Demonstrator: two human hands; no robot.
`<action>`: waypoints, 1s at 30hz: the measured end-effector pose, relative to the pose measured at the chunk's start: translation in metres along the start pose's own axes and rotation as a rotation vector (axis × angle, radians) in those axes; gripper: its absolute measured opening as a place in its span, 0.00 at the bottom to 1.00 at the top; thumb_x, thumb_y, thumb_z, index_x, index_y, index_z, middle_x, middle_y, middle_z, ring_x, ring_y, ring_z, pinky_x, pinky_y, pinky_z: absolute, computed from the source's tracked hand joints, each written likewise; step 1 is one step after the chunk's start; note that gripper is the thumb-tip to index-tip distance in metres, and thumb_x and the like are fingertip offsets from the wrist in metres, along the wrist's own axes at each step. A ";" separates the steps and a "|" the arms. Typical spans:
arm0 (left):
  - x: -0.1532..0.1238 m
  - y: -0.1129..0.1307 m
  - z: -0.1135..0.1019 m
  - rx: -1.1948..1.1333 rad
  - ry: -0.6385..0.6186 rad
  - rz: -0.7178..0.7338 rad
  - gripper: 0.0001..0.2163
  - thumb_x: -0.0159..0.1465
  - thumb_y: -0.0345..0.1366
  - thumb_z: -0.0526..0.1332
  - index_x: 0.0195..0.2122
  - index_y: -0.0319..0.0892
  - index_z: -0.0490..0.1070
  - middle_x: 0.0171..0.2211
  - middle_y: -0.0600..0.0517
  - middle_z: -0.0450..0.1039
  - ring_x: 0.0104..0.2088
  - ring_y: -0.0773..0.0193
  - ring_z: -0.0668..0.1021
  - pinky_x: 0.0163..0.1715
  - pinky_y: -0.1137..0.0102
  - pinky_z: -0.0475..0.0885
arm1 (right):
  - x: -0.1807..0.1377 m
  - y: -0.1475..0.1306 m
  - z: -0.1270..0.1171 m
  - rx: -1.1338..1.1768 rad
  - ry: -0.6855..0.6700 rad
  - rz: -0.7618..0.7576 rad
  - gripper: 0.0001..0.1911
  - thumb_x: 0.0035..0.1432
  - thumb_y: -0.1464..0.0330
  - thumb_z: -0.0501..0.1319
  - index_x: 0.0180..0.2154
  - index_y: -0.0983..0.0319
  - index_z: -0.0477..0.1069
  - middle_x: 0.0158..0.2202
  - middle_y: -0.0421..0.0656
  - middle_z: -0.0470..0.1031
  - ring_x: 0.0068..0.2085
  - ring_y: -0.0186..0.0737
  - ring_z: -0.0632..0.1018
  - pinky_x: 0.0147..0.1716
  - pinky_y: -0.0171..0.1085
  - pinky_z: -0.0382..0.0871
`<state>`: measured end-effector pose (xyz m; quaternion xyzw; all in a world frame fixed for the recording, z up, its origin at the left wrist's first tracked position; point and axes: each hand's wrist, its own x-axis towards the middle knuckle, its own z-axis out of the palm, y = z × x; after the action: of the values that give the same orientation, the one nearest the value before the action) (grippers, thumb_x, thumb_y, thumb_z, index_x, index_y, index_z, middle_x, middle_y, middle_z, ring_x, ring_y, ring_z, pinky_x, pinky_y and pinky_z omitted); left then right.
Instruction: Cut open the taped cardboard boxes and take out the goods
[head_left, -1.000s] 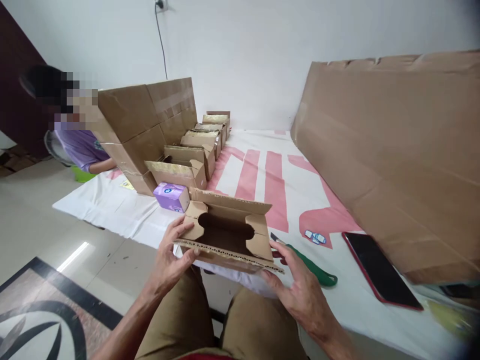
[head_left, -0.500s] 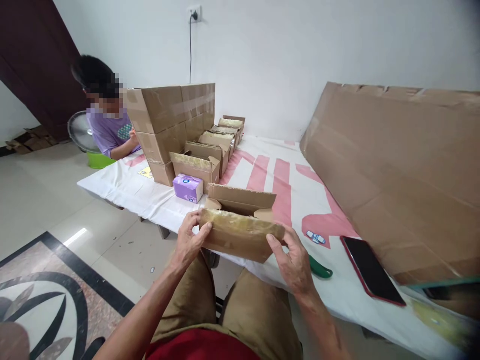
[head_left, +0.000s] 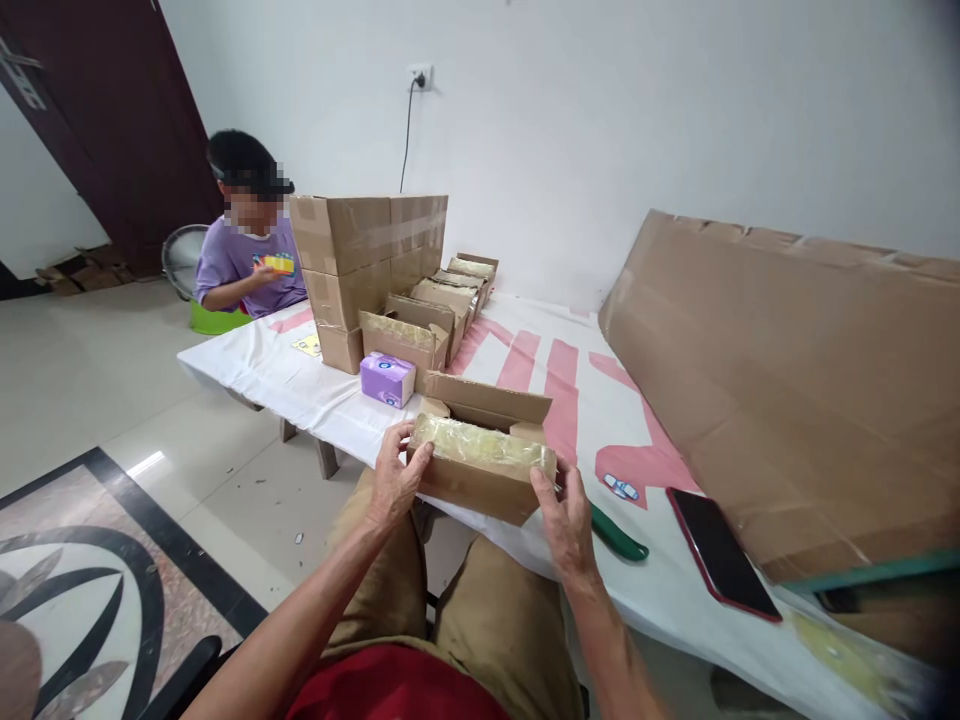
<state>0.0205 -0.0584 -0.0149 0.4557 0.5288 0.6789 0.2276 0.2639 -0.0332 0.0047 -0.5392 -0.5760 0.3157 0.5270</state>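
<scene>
1. The left hand [head_left: 394, 478] is cupped round the left end of a small cardboard box [head_left: 480, 475]. Its thumb lies along the top front edge.
2. The right hand [head_left: 566, 515] clasps the right end, fingers [head_left: 541, 488] pressed up against the side and the back of the hand turned toward the person.
3. The two hands sit about level, set apart by the box between them.
4. Both forearms are bare and reach forward. The left comes in on a long slant from the lower left, and the right rises more steeply.
</scene>
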 end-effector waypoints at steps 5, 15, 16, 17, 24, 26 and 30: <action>-0.003 0.005 0.003 -0.064 -0.012 -0.087 0.18 0.63 0.46 0.66 0.50 0.43 0.75 0.52 0.45 0.77 0.52 0.54 0.78 0.52 0.61 0.72 | 0.001 0.006 0.000 0.007 -0.070 0.002 0.37 0.62 0.41 0.57 0.57 0.63 0.72 0.58 0.55 0.78 0.58 0.57 0.76 0.58 0.51 0.70; 0.045 0.003 -0.067 -0.166 0.360 -0.065 0.12 0.54 0.40 0.67 0.39 0.42 0.74 0.33 0.54 0.77 0.35 0.63 0.76 0.39 0.69 0.72 | -0.012 -0.010 0.082 0.069 -0.341 -0.196 0.41 0.60 0.56 0.67 0.70 0.60 0.59 0.66 0.56 0.69 0.61 0.54 0.76 0.55 0.52 0.78; 0.056 -0.001 -0.078 -0.165 0.403 -0.051 0.12 0.52 0.38 0.66 0.38 0.42 0.73 0.32 0.55 0.76 0.34 0.63 0.75 0.39 0.70 0.72 | -0.009 -0.012 0.098 0.084 -0.356 -0.220 0.40 0.60 0.58 0.66 0.70 0.59 0.59 0.67 0.55 0.68 0.62 0.54 0.76 0.55 0.52 0.78; 0.068 -0.004 -0.089 -0.163 0.445 -0.037 0.12 0.51 0.37 0.65 0.36 0.43 0.73 0.31 0.56 0.75 0.34 0.64 0.75 0.39 0.70 0.71 | -0.006 -0.014 0.114 0.104 -0.370 -0.244 0.40 0.60 0.60 0.66 0.70 0.59 0.58 0.67 0.55 0.67 0.63 0.55 0.75 0.56 0.52 0.78; 0.136 -0.038 -0.128 -0.117 0.552 -0.050 0.17 0.48 0.38 0.63 0.40 0.43 0.70 0.36 0.53 0.76 0.43 0.57 0.78 0.54 0.61 0.73 | 0.014 0.015 0.208 0.192 -0.434 -0.290 0.41 0.55 0.68 0.65 0.70 0.59 0.59 0.67 0.55 0.67 0.66 0.55 0.72 0.55 0.52 0.79; 0.131 -0.046 -0.125 -0.053 0.538 -0.079 0.26 0.51 0.40 0.66 0.53 0.43 0.69 0.53 0.45 0.76 0.59 0.49 0.76 0.64 0.55 0.67 | 0.012 0.030 0.218 0.176 -0.418 -0.259 0.40 0.55 0.69 0.63 0.69 0.59 0.61 0.65 0.55 0.69 0.64 0.56 0.73 0.54 0.52 0.80; 0.089 -0.062 -0.111 0.174 0.442 -0.154 0.40 0.61 0.45 0.66 0.72 0.46 0.52 0.76 0.39 0.47 0.75 0.44 0.55 0.74 0.50 0.51 | 0.002 0.048 0.222 0.167 -0.413 -0.238 0.37 0.56 0.71 0.62 0.68 0.60 0.62 0.64 0.56 0.71 0.62 0.55 0.76 0.55 0.52 0.79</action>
<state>-0.1282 -0.0241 -0.0413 0.2724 0.6552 0.6948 0.1175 0.0680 0.0242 -0.0940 -0.3462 -0.7031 0.4012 0.4742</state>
